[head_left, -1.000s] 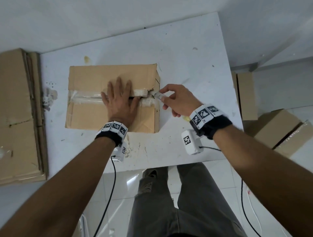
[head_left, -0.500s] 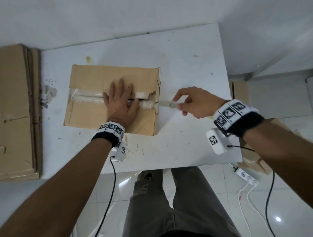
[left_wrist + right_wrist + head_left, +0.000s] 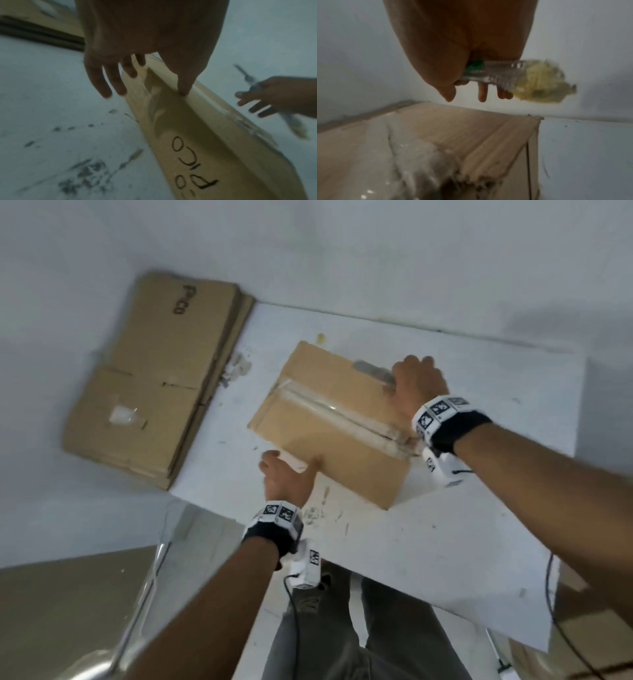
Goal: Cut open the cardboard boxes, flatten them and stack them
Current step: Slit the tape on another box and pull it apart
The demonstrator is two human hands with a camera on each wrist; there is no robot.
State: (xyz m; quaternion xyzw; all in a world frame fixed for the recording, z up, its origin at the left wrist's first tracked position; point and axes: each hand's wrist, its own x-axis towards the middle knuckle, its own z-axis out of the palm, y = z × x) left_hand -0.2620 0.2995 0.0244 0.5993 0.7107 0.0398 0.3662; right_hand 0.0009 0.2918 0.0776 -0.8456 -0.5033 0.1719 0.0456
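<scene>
A taped brown cardboard box [image 3: 308, 436] lies on the white table [image 3: 445, 559]; the tape seam [image 3: 342, 416] along its top is torn at the right end. My left hand [image 3: 287, 477] is at the box's near left corner. Its thumb [image 3: 183, 89] presses on the top edge, and its straight fingers [image 3: 109, 86] lie beside the box's [image 3: 188, 135] end face. My right hand [image 3: 416, 385] is over the far right corner and grips a clear-handled cutter [image 3: 371, 370]. The cutter [image 3: 496, 73] has a green slider and a yellowish wad on its rear end, above the box [image 3: 462, 128].
A stack of flattened cardboard [image 3: 154, 378] lies to the left of the table, by the wall. More cardboard boxes [image 3: 582, 628] sit on the floor at the lower right. My legs [image 3: 342, 628] stand at the table's near edge.
My left hand came off the box top and went to its near left corner. My right hand carried the cutter from beside the seam's end to the far right corner. The head view swung left.
</scene>
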